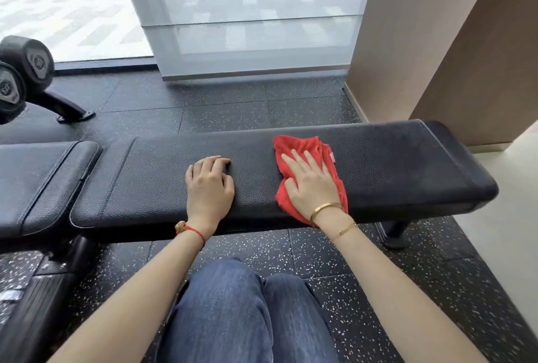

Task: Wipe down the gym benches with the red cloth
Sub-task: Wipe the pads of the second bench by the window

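Note:
A long black padded gym bench [393, 164] runs across the view in front of my knees. The red cloth [300, 145] lies bunched on its top, right of the middle. My right hand [311, 185] presses flat on the cloth with fingers spread, covering its centre. My left hand [211, 185] rests on the bare pad to the left of the cloth, fingers curled and holding nothing. A second black pad [40, 185] adjoins the bench at the left.
Black dumbbell ends [27, 61] on a rack stand at the far left. A glass wall [250, 13] rises behind the bench, and a brown wall panel [465, 51] stands at the right. Speckled black rubber floor [233, 106] surrounds the bench.

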### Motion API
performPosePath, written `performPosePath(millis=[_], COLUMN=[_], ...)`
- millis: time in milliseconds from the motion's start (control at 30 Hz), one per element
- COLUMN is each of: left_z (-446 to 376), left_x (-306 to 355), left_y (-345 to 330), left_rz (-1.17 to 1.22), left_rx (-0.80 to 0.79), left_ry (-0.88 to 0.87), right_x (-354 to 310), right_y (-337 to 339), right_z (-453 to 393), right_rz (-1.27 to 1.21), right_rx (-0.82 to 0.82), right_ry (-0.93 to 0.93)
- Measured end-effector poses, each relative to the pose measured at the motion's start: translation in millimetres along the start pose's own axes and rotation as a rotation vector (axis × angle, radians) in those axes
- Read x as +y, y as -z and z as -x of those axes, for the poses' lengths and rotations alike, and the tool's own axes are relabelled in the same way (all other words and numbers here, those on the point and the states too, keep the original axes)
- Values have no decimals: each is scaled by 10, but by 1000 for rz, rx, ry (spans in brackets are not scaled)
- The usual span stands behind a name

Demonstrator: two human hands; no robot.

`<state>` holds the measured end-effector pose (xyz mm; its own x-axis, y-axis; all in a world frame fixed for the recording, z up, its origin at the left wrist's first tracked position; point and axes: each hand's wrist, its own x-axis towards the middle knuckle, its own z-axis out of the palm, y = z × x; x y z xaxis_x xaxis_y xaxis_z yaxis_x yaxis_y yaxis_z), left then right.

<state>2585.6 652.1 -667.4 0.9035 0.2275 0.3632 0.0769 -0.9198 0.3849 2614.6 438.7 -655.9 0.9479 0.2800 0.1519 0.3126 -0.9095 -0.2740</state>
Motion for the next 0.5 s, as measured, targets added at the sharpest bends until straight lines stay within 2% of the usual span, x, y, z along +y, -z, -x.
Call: performPosePath(millis=[133, 267, 367, 500], left_z=[7, 11, 0, -11], left_x=[9, 2, 17, 20], left_y=[13, 3, -11, -13], left_rz=[-1, 2, -12, -11], left_rx=[-14, -15, -16, -20], left_ry=[-15, -5, -6, 2], right_x=[376, 480, 342, -34], right_y=[85, 130, 103, 38], right_z=[74, -154, -321, -473], right_rz=[16, 16, 27, 17], right_rx=[71, 31, -20, -104], right_ry=[-160, -302, -283, -139])
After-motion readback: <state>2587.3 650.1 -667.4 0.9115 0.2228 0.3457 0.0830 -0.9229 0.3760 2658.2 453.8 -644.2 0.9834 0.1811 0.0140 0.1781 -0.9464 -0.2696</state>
